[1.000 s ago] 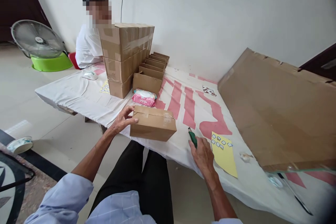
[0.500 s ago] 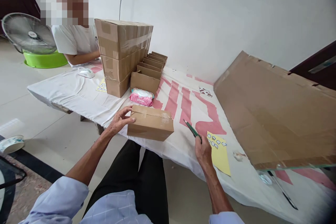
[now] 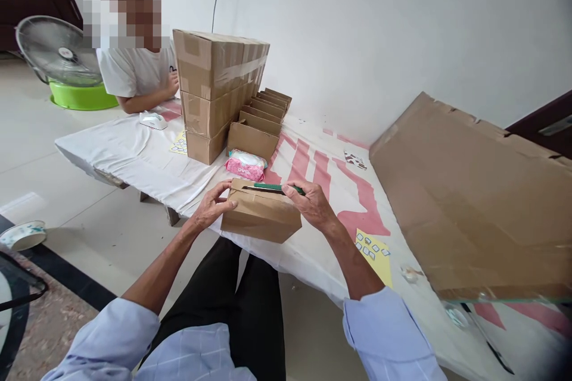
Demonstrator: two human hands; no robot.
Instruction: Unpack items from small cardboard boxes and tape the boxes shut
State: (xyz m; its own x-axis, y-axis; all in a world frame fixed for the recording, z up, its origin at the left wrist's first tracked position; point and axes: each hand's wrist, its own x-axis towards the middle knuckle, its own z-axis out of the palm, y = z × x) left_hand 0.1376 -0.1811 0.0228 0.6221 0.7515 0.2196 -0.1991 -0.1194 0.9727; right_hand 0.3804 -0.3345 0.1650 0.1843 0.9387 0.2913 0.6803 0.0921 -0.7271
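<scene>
A small taped cardboard box (image 3: pixel 261 217) lies near the front edge of the white-covered table (image 3: pixel 129 155). My left hand (image 3: pixel 210 208) grips the box's left end, fingers curled over its top corner. My right hand (image 3: pixel 313 202) is closed on a green-handled cutter (image 3: pixel 272 188), which lies along the box's top seam with its tip pointing left.
A stack of taped boxes (image 3: pixel 214 92) and a row of open boxes (image 3: pixel 259 122) stand behind, with a pink wipes pack (image 3: pixel 243 165). A yellow sticker sheet (image 3: pixel 373 250) lies right. A big cardboard sheet (image 3: pixel 482 190) leans at right. Another person (image 3: pixel 134 71) sits at the far end.
My right hand lifted the green cutter from beside the yellow sheet and brought it left onto the top of the box. My left hand stayed on the box.
</scene>
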